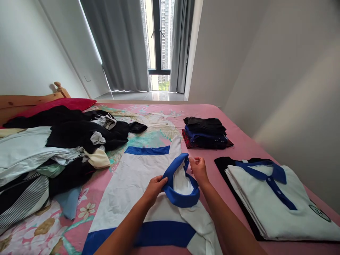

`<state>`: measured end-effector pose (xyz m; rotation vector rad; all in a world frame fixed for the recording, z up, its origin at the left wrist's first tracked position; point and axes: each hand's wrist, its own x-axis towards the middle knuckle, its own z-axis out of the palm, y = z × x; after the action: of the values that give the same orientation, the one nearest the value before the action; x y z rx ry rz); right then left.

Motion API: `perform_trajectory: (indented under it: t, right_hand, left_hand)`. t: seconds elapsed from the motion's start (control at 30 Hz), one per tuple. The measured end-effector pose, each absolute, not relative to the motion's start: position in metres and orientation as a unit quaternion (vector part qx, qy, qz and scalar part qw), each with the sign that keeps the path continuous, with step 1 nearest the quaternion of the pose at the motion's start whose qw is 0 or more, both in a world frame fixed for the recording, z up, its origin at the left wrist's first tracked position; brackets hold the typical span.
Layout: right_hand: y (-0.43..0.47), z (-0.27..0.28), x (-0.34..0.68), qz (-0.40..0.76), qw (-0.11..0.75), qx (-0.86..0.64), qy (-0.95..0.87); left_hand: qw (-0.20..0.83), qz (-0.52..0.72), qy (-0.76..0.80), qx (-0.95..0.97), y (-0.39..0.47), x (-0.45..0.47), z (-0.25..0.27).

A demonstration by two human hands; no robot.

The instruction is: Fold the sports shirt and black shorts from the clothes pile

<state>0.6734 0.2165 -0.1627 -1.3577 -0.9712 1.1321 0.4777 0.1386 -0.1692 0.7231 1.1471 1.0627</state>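
Note:
A white polo shirt [127, 180] with blue bands lies spread out in front of me, its blue collar [180, 200] raised in a loop. My left hand [156, 187] pinches the left side of the collar between thumb and fingers. On the opposite side, my right hand [198, 169] is closed, with its fingertips at the collar's right edge near the small buttons. Both forearms cross over the lower part of the shirt. Part of the shirt's right side is bunched beneath the collar and my right forearm.
A loose heap of clothes [71, 141] covers the bed's left side, by a red pillow [71, 103]. To the right are a folded dark stack [205, 132] and folded white polo shirts [289, 212] over black cloth. Beyond the bed hang grey curtains [119, 46].

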Motion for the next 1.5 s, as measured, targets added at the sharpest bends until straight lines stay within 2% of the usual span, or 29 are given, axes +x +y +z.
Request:
perform_trajectory:
  t: [0.13, 0.23, 0.33, 0.43, 0.67, 0.77, 0.87, 0.97, 1.07, 1.23, 1.43, 1.5]
  right_hand:
    - [0.153, -0.143, 0.683, 0.487, 0.392, -0.444, -0.642]
    - [0.116, -0.138, 0.692, 0.421, 0.331, -0.453, -0.713]
    - [0.098, -0.142, 0.694, 0.326, 0.346, -0.483, -0.735]
    - [0.09, -0.148, 0.692, 0.298, 0.351, -0.47, -0.753]
    - [0.096, -0.149, 0.709, 0.437, 0.479, -0.552, -0.524]
    - [0.114, -0.161, 0.726, 0.501, 0.491, -0.541, -0.463]
    - [0.134, -0.185, 0.75, 0.533, 0.498, -0.562, -0.391]
    - [0.148, -0.206, 0.777, 0.502, 0.537, -0.597, -0.321]
    - [0.152, -0.217, 0.797, 0.477, 0.559, -0.61, -0.295]
    - [0.15, -0.208, 0.804, 0.479, 0.518, -0.642, -0.3]
    - [0.139, -0.198, 0.821, 0.491, 0.355, -0.716, -0.347]
    - [0.134, -0.202, 0.829, 0.446, 0.363, -0.723, -0.382]
  left_hand:
    - [0.7, 0.538, 0.407, 0.235, 0.144, 0.489, -0.158]
    - [0.712, 0.571, 0.356, 0.202, 0.147, 0.499, -0.155]
    - [0.729, 0.557, 0.352, 0.185, 0.146, 0.512, -0.153]
    - [0.737, 0.544, 0.357, 0.183, 0.143, 0.528, -0.148]
    - [0.757, 0.525, 0.322, 0.219, 0.153, 0.584, -0.133]
    - [0.752, 0.509, 0.34, 0.246, 0.161, 0.612, -0.137]
    - [0.694, 0.528, 0.385, 0.303, 0.157, 0.624, -0.145]
    - [0.55, 0.537, 0.461, 0.443, 0.132, 0.615, -0.156]
    - [0.416, 0.484, 0.488, 0.595, 0.088, 0.595, -0.169]
    - [0.39, 0.385, 0.481, 0.684, 0.023, 0.569, -0.19]
    - [0.361, 0.351, 0.494, 0.709, -0.004, 0.542, -0.193]
    - [0.328, 0.358, 0.519, 0.703, -0.008, 0.524, -0.192]
